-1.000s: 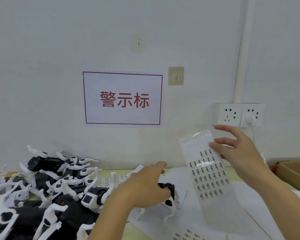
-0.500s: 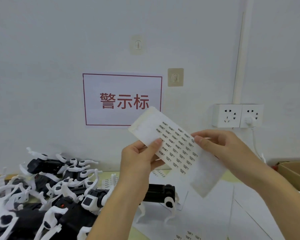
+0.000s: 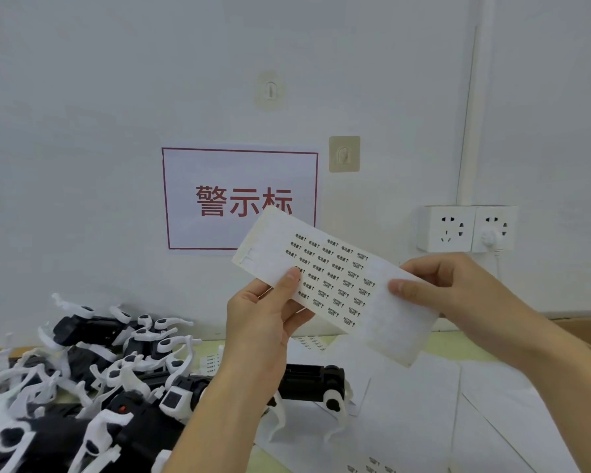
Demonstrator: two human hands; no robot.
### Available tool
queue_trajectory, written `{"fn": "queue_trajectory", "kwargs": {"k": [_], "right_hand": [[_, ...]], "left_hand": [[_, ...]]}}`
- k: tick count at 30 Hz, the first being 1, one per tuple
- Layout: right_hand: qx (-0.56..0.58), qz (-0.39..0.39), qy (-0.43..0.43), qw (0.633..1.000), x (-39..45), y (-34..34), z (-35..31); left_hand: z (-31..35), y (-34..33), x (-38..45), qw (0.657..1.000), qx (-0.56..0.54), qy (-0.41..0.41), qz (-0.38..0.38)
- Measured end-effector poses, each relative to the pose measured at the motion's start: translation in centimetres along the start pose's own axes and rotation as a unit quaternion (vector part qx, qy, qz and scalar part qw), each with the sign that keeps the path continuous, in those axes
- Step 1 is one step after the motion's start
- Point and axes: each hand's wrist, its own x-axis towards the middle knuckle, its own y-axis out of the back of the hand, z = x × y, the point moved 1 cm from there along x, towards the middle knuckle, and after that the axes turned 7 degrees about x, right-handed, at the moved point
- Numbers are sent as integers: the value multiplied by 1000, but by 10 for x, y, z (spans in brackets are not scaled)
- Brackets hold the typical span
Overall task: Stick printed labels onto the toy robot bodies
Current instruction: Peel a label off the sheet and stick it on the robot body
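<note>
Both hands pinch one label sheet (image 3: 335, 285) in the air: left hand (image 3: 263, 322) at its lower-left edge, right hand (image 3: 458, 295) at its right end. Below, one toy robot (image 3: 314, 382) stands on white paper (image 3: 406, 421); a heap of robots (image 3: 82, 380) too tangled to count lies left.

left: heap of toy robots (image 3: 82, 377) fills the table's left part; centre: lone toy robot (image 3: 316, 384) stands under the raised label sheet (image 3: 335, 285) | right: flat paper sheets (image 3: 423, 404) lie low, open passage above; far right: cardboard box (image 3: 587, 336) at the edge
</note>
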Motion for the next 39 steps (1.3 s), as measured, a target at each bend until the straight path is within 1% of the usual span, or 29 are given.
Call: {"fn": "queue_trajectory", "kwargs": {"k": [7,9,11,14,16,17,18,20,21,23,25,30,33,37,39], "right_hand": [[-1,-19,-28,999,-1,-3,-2],[10,-16,-27,999,-1,-4,-3],[21,0,-26,999,1,-6,-2],[29,40,-29,998,3,-11,0],[32,69,-30,997,5,-15,2],[34,78,-29,996,5,-16,2],[36,83,-29,995,6,-18,3],[32,92,-30,995,6,-23,4],[23,95,-29,995,7,-25,4],[5,95,-15,995,7,-31,4],[-8,92,5,996,7,-36,3],[-42,96,47,993,7,-42,3],[-76,85,71,991,7,-43,4],[-127,68,104,984,7,-43,4],[-143,59,105,982,7,-42,3]], "left_hand": [[-1,-3,-1,1000,3,-4,10],[-1,-3,-1,1000,11,-3,24],[-3,-2,0,997,41,0,67],[-9,2,1,983,73,7,167],[-9,2,0,966,145,-25,211],[-9,1,0,956,199,-59,208],[-8,-2,-2,945,249,-103,184],[-5,-14,-8,917,336,-185,109],[-6,-20,-11,900,373,-211,74],[-10,-31,-16,872,425,-242,33],[-15,-36,-19,859,444,-253,18],[-16,-33,-16,855,457,-246,13],[-14,-32,-15,850,466,-244,3],[-13,-27,-12,859,461,-220,-22],[-12,-23,-10,873,443,-199,-40]]}}
